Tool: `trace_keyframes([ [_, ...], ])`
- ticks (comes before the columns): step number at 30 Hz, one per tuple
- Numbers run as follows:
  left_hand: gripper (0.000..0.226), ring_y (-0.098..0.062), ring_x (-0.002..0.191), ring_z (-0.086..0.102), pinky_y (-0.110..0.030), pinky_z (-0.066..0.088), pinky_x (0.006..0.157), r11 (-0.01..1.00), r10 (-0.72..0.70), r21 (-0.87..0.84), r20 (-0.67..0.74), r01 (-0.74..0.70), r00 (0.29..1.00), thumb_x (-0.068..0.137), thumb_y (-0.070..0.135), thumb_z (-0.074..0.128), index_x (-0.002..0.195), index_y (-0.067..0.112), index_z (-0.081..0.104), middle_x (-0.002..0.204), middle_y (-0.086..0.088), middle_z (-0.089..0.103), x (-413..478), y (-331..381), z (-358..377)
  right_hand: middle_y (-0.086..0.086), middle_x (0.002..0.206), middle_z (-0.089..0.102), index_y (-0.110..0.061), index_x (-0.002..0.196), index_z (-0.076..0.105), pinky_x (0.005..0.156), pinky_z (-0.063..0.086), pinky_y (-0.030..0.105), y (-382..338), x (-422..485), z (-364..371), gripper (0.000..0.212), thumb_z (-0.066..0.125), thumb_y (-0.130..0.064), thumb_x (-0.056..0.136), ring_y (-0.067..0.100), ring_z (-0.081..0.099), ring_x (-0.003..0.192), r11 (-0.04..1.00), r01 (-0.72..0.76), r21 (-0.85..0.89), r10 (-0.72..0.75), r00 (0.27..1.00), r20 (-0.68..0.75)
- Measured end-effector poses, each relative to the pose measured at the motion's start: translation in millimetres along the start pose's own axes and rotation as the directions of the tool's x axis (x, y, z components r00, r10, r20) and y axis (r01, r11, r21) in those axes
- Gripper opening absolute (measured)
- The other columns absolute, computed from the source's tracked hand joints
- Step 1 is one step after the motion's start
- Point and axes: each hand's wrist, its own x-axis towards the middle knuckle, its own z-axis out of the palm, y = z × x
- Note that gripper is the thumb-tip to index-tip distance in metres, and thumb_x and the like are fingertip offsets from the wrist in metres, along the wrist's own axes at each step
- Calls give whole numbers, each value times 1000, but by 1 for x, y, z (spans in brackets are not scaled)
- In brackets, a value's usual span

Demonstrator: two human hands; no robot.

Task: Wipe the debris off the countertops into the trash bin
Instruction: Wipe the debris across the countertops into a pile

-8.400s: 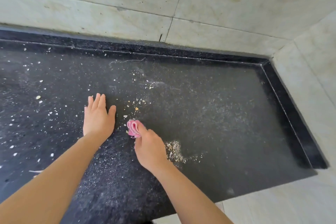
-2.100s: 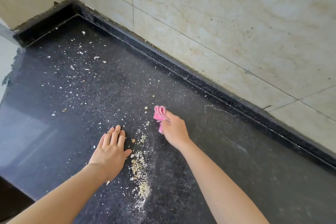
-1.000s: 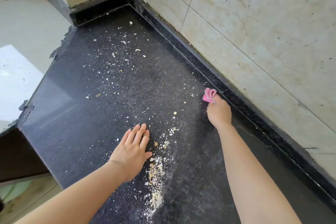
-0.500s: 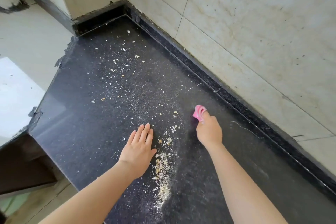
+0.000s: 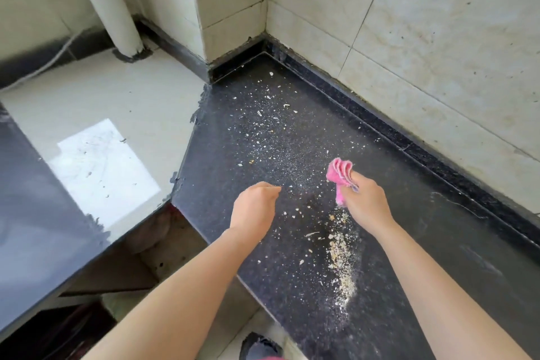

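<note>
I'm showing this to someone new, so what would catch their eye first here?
The bright pink cloth, bunched in the right hand, stands out first against the black countertop. Next comes a pale ridge of crumbs nearer the front edge, with white flecks scattered toward the far corner.

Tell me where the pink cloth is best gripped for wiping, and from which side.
Grip the cloth at its bunched near end, from the near side, as the right hand does: the folded layers fan out past that grip, leaving the far edge free to sweep.
</note>
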Motion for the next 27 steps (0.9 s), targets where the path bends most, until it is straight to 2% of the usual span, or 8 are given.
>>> trace_keyframes([
  [3, 21, -22, 77, 57, -37, 51, 73, 999, -35, -40, -75, 32, 997, 90, 5, 53, 73, 10, 65, 92, -7, 67, -7, -42, -33, -2, 58, 55, -32, 78, 58, 47, 27, 26, -38, -19, 33, 29, 44, -15, 97, 12, 37, 44, 1000, 13, 18, -14, 1000, 16],
  [9, 18, -27, 84, 63, -26, 43, 72, 989, -91, -128, -148, 72, 985, 87, 4, 58, 90, 8, 76, 92, -9, 69, -38, -159, -122, 13, 73, 67, -10, 100, 67, 51, 37, 29, -133, -49, 140, 21, 49, -16, 91, 18, 46, 50, 997, -19, 78, 14, 997, 72],
  [13, 14, -24, 78, 60, -26, 39, 69, 982, -141, -143, -121, 123, 983, 86, 9, 62, 91, 9, 75, 89, -7, 68, -57, -250, -168, 1, 75, 71, -27, 79, 68, 74, 53, 38, -202, -81, 221, 17, 54, -22, 86, 23, 65, 72, 983, -69, 168, 48, 991, 124],
  [17, 20, -25, 67, 44, -41, 44, 68, 975, -214, -83, -99, 206, 972, 86, 7, 52, 67, 15, 52, 71, -6, 56, -74, -339, -204, -11, 60, 64, -32, 59, 58, 72, 47, 29, -256, -110, 294, 32, 53, -12, 84, 13, 63, 69, 990, -47, 133, 14, 970, 241],
  [19, 18, -30, 69, 46, -42, 44, 69, 968, -252, -49, -109, 248, 962, 85, 1, 49, 71, 8, 56, 77, -14, 59, -83, -373, -221, -10, 70, 69, -29, 72, 63, 76, 48, 28, -279, -125, 323, 25, 51, -13, 88, 9, 64, 75, 992, 12, 123, -46, 959, 281],
  [21, 27, -36, 91, 58, -39, 43, 81, 958, -287, -60, -152, 281, 946, 85, -6, 47, 98, 3, 69, 100, -19, 65, -89, -402, -236, -5, 79, 70, -30, 90, 65, 81, 51, 32, -300, -141, 351, 22, 48, -16, 90, 15, 64, 81, 989, 96, 112, -127, 942, 311],
  [23, 41, -37, 110, 53, -38, 38, 93, 952, -307, -74, -208, 298, 928, 83, -11, 44, 118, -1, 61, 115, -21, 59, -93, -424, -248, -1, 91, 65, -35, 118, 58, 75, 48, 35, -313, -156, 377, 32, 46, -21, 92, 23, 61, 86, 967, 255, -3, -236, 899, 368],
  [27, 39, -45, 130, 33, -49, 24, 113, 932, -346, -9, -318, 362, 883, 90, 4, 45, 127, -11, 45, 137, -33, 39, -98, -467, -250, 6, 85, 57, -36, 135, 47, 62, 45, 34, -327, -189, 428, 51, 50, -24, 85, 29, 60, 73, 758, 601, -251, -439, 756, 485],
])
